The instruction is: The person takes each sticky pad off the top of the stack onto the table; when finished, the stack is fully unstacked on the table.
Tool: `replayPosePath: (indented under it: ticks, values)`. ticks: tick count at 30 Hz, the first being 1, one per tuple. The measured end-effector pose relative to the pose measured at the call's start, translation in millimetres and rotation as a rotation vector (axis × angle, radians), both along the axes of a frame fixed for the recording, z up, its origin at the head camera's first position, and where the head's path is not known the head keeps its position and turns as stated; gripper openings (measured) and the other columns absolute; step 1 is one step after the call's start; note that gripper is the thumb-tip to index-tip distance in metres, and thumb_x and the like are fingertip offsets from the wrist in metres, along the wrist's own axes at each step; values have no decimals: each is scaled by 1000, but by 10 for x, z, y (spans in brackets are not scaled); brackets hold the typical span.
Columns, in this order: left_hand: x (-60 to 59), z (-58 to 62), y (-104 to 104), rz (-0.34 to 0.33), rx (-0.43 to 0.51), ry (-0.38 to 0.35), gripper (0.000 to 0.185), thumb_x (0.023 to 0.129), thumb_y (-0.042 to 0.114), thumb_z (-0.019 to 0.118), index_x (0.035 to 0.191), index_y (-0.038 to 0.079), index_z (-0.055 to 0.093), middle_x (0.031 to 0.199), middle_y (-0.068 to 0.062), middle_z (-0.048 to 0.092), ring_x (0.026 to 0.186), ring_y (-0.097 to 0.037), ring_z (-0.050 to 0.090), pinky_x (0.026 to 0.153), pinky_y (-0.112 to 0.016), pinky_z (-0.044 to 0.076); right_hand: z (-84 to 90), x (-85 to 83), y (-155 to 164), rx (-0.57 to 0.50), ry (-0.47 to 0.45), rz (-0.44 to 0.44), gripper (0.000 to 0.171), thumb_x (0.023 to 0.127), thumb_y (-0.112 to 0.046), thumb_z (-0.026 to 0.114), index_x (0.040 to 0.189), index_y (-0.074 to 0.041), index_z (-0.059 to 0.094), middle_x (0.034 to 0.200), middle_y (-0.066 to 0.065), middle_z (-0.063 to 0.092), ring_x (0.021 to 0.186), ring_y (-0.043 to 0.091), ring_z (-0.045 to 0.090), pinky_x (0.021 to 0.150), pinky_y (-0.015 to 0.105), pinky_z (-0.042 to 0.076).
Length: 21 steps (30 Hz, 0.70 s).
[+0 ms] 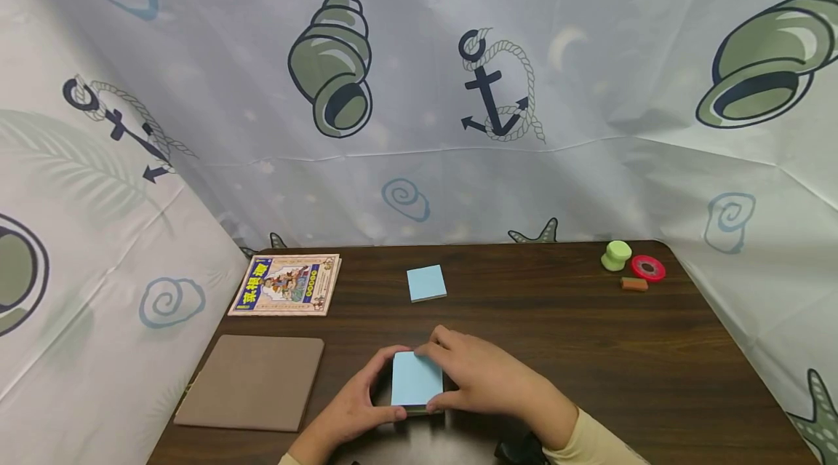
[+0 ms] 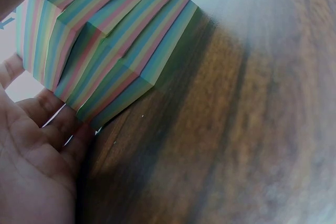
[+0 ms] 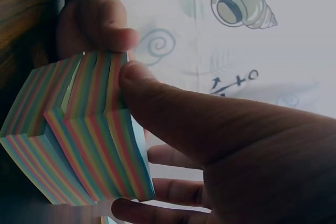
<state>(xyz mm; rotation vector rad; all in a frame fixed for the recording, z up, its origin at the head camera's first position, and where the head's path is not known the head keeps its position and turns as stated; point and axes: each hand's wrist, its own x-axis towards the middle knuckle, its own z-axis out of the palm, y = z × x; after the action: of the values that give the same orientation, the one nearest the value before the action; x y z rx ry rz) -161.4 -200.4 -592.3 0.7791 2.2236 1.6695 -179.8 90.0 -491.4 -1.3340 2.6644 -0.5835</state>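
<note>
Dark wooden table [image 1: 589,348], nautical-print fabric backdrop [image 1: 589,86]

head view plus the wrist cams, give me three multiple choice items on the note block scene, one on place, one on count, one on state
1. Where does the small blue pad lie?
A. beyond the hands, mid table
B. on the brown folder
C. beside the red tape roll

2. How many small things sit at the table's far right corner?
A. one
B. three
C. five

3. How is the striped note block held?
A. left hand alone
B. untouched
C. between both hands

Answers:
1 A, it lies alone past the hands.
2 B, a green knob, a red tape roll and a brown eraser.
3 C, the left hand and the right hand grip its sides.
</note>
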Motion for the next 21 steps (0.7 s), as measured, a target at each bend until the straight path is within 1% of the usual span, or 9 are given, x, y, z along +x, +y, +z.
replayPosePath:
  ticks: [4,9,14,21]
  values:
    - [-4,-1,-2,-1,5,29,86,92,10,88,164,16,41,158,-5,55,138,-15,52,116,-24,37,-7,1,-18,26,-3,-19,77,94,-60,80,156,-21,55,124,-8,56,96,2,56,84,20,52]
    - [9,17,6,2,27,16,87,91,10,89,164,12,41,159,-4,55,143,-12,50,120,-22,34,-5,-11,-28,54,-11,-60,84,91,-65,81,155,-17,56,122,-7,56,93,3,54,82,21,52]
    - [15,29,12,4,38,-6,88,91,10,89,164,9,41,159,-4,56,143,-12,50,120,-20,33,3,-19,-22,50,-19,-74,80,88,-65,84,150,-21,61,116,-10,56,88,1,53,78,20,50]
    - [19,38,24,8,42,-21,88,90,10,89,163,9,41,158,-4,56,143,-12,51,119,-19,33,13,-34,6,28,-38,-76,79,86,-65,85,149,-23,62,113,-10,57,88,1,53,79,21,51]
